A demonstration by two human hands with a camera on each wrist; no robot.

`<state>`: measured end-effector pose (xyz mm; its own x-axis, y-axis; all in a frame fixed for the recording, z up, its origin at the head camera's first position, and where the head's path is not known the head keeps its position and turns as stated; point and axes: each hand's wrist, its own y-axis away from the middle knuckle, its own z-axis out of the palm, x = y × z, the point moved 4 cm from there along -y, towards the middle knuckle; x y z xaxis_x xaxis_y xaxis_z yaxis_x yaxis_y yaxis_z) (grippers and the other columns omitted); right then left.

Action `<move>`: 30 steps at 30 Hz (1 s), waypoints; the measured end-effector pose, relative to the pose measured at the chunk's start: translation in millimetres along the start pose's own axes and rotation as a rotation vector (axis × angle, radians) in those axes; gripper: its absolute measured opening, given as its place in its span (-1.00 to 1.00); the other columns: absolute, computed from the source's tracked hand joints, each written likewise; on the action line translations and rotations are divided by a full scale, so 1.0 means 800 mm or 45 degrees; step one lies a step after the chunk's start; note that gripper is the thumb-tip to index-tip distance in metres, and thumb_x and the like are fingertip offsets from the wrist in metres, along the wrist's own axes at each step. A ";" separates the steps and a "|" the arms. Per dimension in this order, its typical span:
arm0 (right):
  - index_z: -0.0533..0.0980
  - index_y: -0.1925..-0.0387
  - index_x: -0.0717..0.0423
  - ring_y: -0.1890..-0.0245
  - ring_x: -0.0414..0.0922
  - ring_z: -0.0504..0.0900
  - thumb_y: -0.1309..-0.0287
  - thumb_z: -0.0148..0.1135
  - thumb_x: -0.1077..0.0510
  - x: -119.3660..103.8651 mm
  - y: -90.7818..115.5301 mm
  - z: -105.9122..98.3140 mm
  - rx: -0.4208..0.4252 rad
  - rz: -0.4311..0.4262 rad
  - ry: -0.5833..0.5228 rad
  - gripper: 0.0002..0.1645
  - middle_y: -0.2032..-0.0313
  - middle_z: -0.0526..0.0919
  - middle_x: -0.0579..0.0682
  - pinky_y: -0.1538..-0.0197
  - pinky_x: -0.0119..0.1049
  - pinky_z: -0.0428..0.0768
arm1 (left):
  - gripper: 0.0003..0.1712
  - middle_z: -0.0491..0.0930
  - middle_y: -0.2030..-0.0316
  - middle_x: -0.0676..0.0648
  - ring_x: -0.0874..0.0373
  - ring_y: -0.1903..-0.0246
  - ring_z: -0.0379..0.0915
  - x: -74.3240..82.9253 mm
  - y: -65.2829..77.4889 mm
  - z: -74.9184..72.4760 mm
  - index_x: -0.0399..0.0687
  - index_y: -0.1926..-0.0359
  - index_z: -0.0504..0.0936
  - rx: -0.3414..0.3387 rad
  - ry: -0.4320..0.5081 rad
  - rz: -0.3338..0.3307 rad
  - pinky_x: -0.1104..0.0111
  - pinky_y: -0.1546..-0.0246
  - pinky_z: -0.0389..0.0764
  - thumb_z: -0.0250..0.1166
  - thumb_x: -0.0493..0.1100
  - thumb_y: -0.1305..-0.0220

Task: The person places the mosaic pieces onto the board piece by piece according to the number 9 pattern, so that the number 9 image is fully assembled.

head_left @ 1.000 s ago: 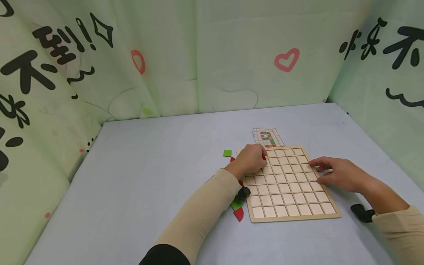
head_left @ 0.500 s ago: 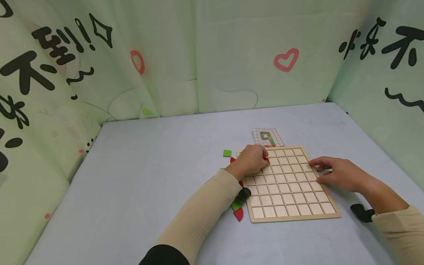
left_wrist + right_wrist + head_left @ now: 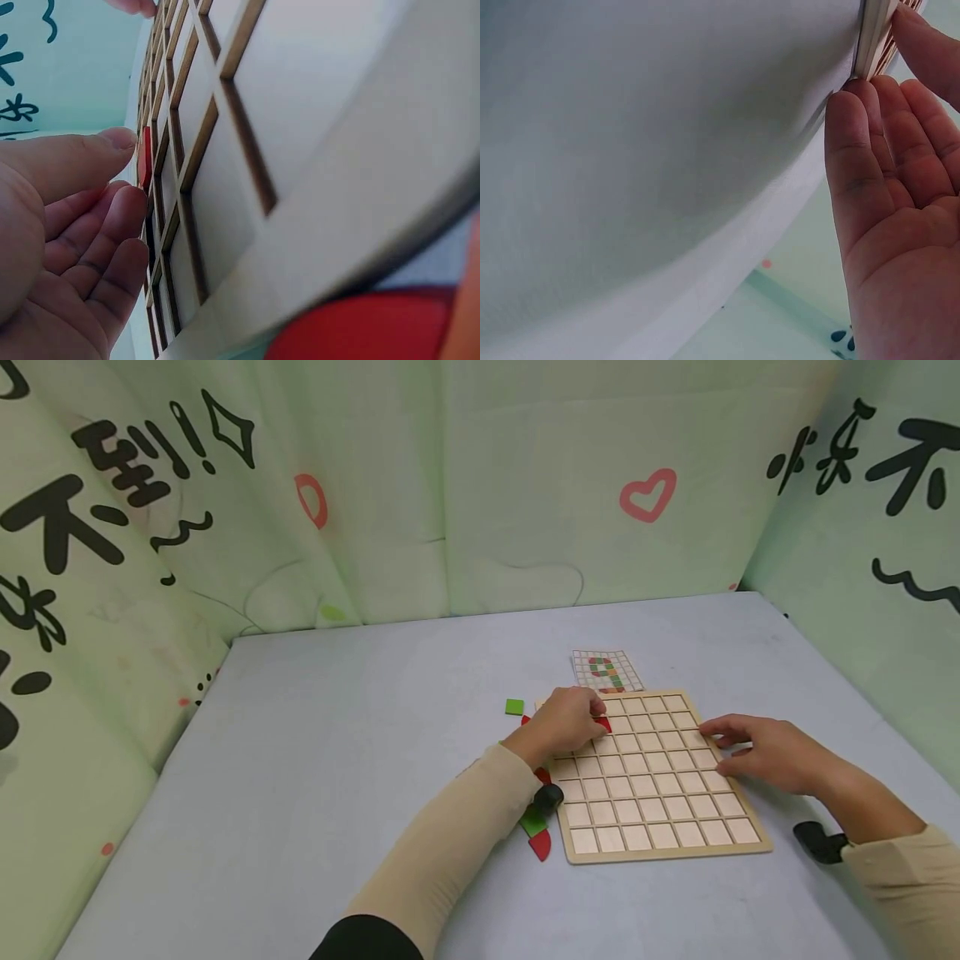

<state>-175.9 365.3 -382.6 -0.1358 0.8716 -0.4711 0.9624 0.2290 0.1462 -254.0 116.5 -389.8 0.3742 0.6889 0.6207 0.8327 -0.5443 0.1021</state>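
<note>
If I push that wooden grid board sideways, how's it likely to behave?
The grid board seems stiff: its frame runs straight. Being wide and low, it would probably slide across the table rather than tip. Its raised dividers might make it less slippery.

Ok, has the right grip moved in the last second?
No: the right grip shows no visible shift, still at the same spot along the gridded board's right edge.

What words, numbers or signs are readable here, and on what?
"不", apparently: pale green fabric curtain, left and right.
"!": same curtain, upper left.
Red heart outline: curtain.
Other black characters there: too skewed to read.
White gridded paper card: coloured figure too small to read.
Light wooden grid board: none.
</note>
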 end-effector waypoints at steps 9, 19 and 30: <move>0.49 -0.20 0.28 -0.04 0.22 0.58 -0.06 0.47 0.15 0.002 0.000 0.002 0.000 0.009 0.003 -0.33 0.01 0.64 0.23 0.01 0.03 0.52 | -0.66 0.61 0.15 0.11 0.32 0.20 0.45 -0.004 0.002 -0.001 -0.04 -0.05 0.64 -0.065 0.001 0.019 0.55 0.16 0.46 0.41 -0.08 -0.30; 0.50 -0.20 0.26 -0.04 0.20 0.59 -0.07 0.47 0.15 0.001 0.000 0.001 0.011 -0.009 0.014 -0.34 0.00 0.65 0.21 0.05 -0.15 0.54 | -0.67 0.58 0.21 0.10 0.29 0.21 0.44 -0.017 0.005 -0.008 -0.09 -0.04 0.64 -0.065 0.066 0.019 0.55 0.14 0.46 0.41 -0.12 -0.30; 0.50 -0.20 0.26 -0.04 0.20 0.59 -0.08 0.46 0.16 0.000 0.001 0.000 0.010 -0.009 0.012 -0.35 0.00 0.65 0.20 0.07 -0.22 0.54 | -0.56 0.60 -0.08 0.03 0.22 -0.09 0.45 -0.026 0.022 -0.029 0.07 -0.22 0.62 -0.086 0.152 0.086 0.43 -0.03 0.48 0.38 -0.09 -0.32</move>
<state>-175.3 365.3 -382.6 -0.1448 0.8738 -0.4641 0.9633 0.2317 0.1357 -256.7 81.6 -382.5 0.3736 0.5901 0.7156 0.7765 -0.6210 0.1067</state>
